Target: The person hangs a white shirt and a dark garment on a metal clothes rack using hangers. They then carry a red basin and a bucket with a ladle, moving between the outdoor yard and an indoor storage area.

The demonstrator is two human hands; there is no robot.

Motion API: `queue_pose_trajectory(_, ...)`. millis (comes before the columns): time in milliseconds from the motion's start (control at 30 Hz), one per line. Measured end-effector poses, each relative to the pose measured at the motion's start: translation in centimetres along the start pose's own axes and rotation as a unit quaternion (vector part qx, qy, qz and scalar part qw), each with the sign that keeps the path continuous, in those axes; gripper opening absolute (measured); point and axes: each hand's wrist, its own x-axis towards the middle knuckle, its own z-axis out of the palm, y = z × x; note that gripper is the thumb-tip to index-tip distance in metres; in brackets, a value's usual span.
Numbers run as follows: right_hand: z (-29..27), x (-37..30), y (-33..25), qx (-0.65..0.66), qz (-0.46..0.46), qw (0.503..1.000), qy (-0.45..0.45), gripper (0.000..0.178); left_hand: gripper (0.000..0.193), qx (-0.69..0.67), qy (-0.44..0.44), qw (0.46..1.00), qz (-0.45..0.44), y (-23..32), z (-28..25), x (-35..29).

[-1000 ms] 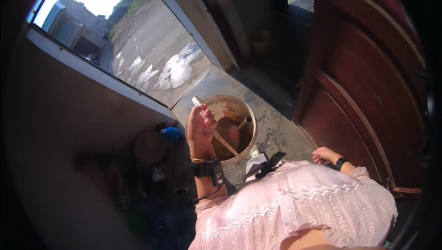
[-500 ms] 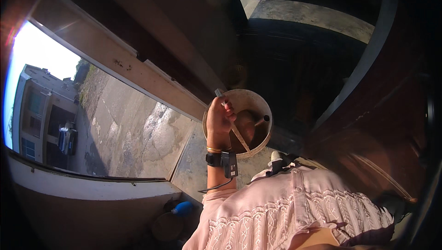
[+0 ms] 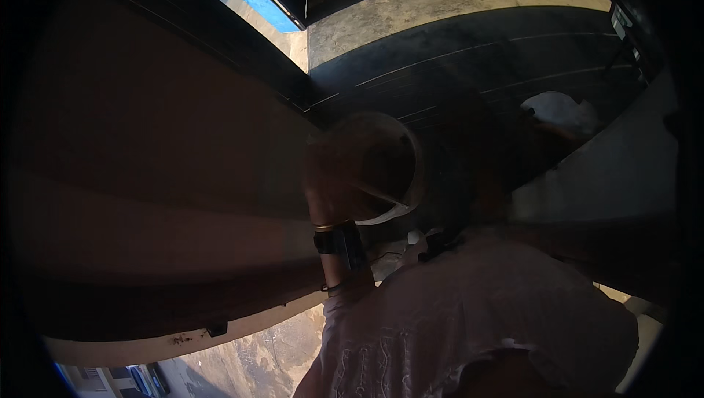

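Observation:
My left hand (image 3: 320, 189) is closed round the handle of a pale round bucket (image 3: 385, 215), which hangs in front of me in deep shade. The handle's lower end slants across the opening to the near rim. What lies inside is too dark to make out now. On my left wrist are a thin gold bangle and a black strap with a small black device (image 3: 350, 245). My right hand is not in view.
A dark wall or door panel (image 3: 169, 156) fills the left. Dark floor (image 3: 455, 68) stretches ahead to a sunlit concrete strip (image 3: 455, 2) and a blue panel (image 3: 257, 2). A white rounded thing (image 3: 561, 112) lies right, near a pale wall edge (image 3: 601, 178).
I have turned and moved from the sunlit doorway into the dark interior, carrying the bucket in my left hand. The bright yard has swung to the lower left, and the bucket is now shaded.

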Motion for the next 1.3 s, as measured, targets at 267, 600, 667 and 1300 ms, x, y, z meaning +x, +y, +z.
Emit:
queue_pose_trajectory(267, 0.7, 10.3, -20.6, 0.49, -0.16, 0.855, -0.059, 0.043, 0.02, 0.019, -0.065, 0.957, -0.284, -2.2, 1.8, 28.8)
queue_pose_trajectory(600, -4.5, 28.0, -25.2, 0.457, -0.078, 0.845, 0.265, 0.029, 0.017, 0.132, -0.003, 0.929, -0.347, -10.2, 4.1, 51.5)
queue_pose_trajectory(667, -6.3, 30.6, -24.3, 0.383, 0.053, 0.878, 0.284, 0.027, 0.017, 0.137, 0.014, 0.928, -0.346, -11.6, 3.7, 54.3)
queue_pose_trajectory(1300, -22.3, 43.6, -58.3, 0.226, 0.084, 0.881, 0.408, 0.02, 0.009, 0.118, 0.06, 0.894, -0.428, -24.4, 7.7, 83.4)
